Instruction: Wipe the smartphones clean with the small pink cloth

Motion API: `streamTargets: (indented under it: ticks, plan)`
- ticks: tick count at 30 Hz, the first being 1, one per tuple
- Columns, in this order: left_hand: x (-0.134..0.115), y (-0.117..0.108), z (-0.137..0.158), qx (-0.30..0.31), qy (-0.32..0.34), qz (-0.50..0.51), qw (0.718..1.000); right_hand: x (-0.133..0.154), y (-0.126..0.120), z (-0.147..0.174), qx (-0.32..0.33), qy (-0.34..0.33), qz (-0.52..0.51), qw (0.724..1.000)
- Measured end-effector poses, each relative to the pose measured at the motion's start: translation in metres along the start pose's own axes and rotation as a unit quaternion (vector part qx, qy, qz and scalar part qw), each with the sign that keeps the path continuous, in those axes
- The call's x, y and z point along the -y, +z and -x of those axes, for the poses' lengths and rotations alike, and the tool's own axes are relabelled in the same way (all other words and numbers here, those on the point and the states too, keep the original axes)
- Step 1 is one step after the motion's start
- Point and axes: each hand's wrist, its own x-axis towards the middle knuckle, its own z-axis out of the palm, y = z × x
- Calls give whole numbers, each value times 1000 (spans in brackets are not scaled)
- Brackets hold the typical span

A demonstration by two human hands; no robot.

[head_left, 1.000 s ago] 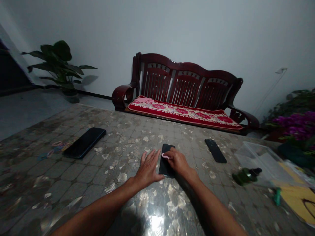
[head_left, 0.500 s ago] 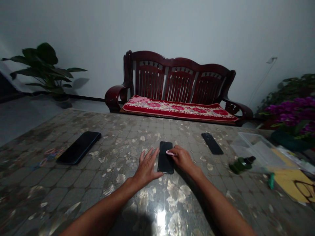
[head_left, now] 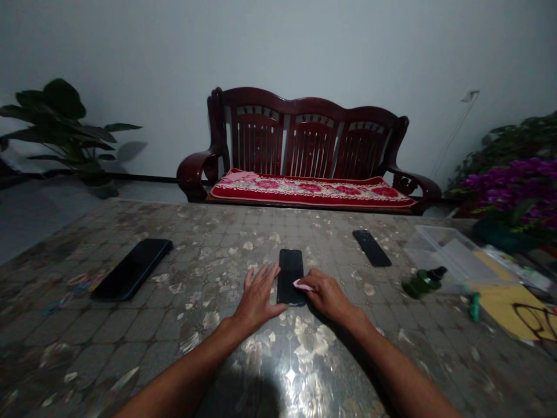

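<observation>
The phone (head_left: 290, 271) points lengthwise away, the left hand (head_left: 256, 297) spread at its left edge, the right hand (head_left: 327, 295) pinching a pink cloth (head_left: 301, 285) over its right side.

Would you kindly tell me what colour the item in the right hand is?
The item is pale pink, seen best in the head view.

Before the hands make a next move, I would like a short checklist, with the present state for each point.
1. Left hand beside the middle phone, thumb at its near edge: ok.
2. Right hand holding the pink piece: ok.
3. Pink piece over the dark screen: ok.
4. Screen free of smudges: cannot tell, too dim.
5. Green bottle apart from the right hand: ok.
</observation>
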Motion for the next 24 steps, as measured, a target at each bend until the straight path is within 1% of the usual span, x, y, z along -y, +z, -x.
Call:
streamTargets:
  ticks: [2,4,8,10,11,14,15,17,21,24]
  plan:
    - [1,1,1,-9,6,-6,1000,-3,3,0,-29,10,7,1000]
    - [1,1,1,-10,8,-9,1000,0,3,2,-31,11,12,999]
    - [0,0,1,0,7,-9,1000,10,-2,10,41,-26,-47,998]
    - [0,-1,1,0,8,-10,1000,10,-3,11,48,-22,-72,996]
    - [-1,-1,1,-1,7,-11,1000,8,-2,11,31,-5,-74,997]
    - [-3,-3,1,-5,5,-14,1000,-2,3,7,-48,69,-71,994]
    - [-4,-3,1,-6,6,-13,1000,-6,6,5,-63,85,-78,991]
    - [-5,-4,2,-9,7,-11,1000,-10,11,0,-70,97,-101,988]
    - [-8,-3,3,-12,4,-6,1000,-14,20,-14,-71,101,-136,983]
    - [-11,-3,1,-19,-21,-3,1000,-16,24,-29,-69,102,-144,982]
